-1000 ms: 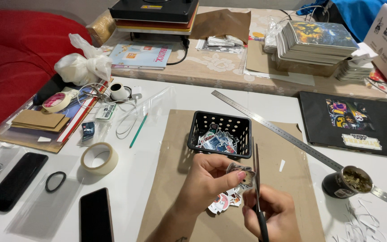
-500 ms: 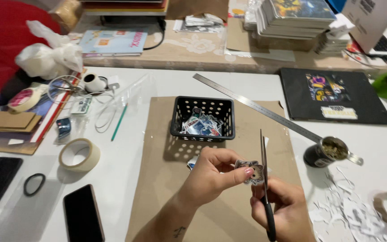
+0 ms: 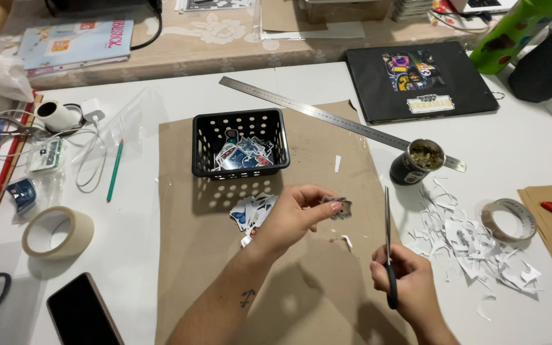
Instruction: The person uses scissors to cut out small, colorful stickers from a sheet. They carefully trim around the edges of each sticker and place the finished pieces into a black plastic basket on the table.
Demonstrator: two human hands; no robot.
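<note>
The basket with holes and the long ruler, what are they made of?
The basket looks like black plastic: molded walls, round holes, slight sheen. The ruler seems to be metal, probably steel: thin, silvery-grey, brushed-looking with fine edge marks.

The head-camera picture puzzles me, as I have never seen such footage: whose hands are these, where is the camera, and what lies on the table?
The camera sits on the person's head and looks down, so both hands are that person's own. The left hand pinches a small cut-out sticker. The right hand holds scissors, blades pointing away from the person. Under them lies brown paper on a white table. On it stand a black basket of stickers and a long metal ruler. White paper scraps lie to the right, a tape roll to the left.
</note>
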